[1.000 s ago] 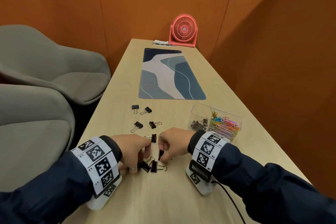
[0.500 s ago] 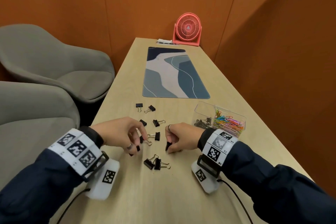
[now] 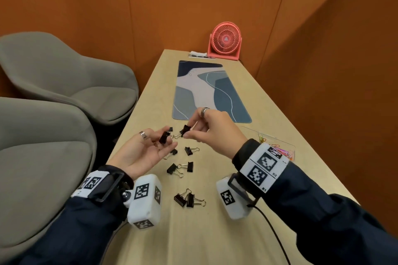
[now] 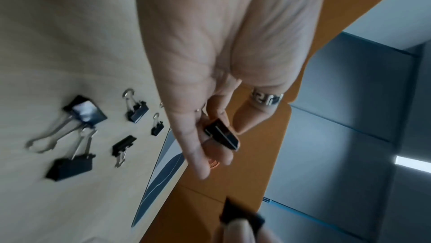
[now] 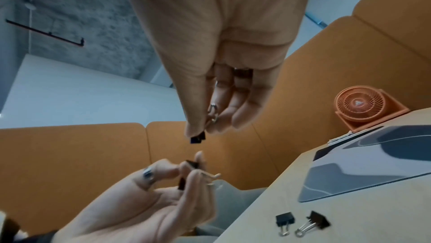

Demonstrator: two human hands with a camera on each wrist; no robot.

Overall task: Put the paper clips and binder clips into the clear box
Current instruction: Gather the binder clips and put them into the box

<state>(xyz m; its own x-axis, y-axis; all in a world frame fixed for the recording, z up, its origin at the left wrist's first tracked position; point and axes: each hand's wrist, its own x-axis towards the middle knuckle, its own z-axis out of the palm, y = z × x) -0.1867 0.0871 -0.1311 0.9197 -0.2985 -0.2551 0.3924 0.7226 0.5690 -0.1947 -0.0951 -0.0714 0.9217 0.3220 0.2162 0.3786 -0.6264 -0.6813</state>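
Both hands are raised above the table [image 3: 215,232], close together. My left hand [image 3: 165,139] lies palm up, its curled fingers holding a black binder clip [image 3: 163,137], which the left wrist view shows between the fingers [image 4: 222,134]. My right hand [image 3: 189,132] pinches another black binder clip [image 3: 185,129] by thumb and forefinger, seen from the right wrist [image 5: 197,137]. Several more black binder clips lie on the table below, such as one [image 3: 189,150] and a pair [image 3: 186,199]. The clear box [image 3: 258,132] with coloured paper clips [image 3: 284,151] stands at the right, partly hidden by my right wrist.
A blue patterned desk mat [image 3: 206,90] lies farther back, with a pink fan [image 3: 225,42] at the far end. Orange walls close the right and far sides. Two grey chairs [image 3: 64,84] stand left of the table.
Both hands have lifted off the table, each carrying a binder clip. The left hand has turned palm up, and the right hand has moved up and forward beside it.
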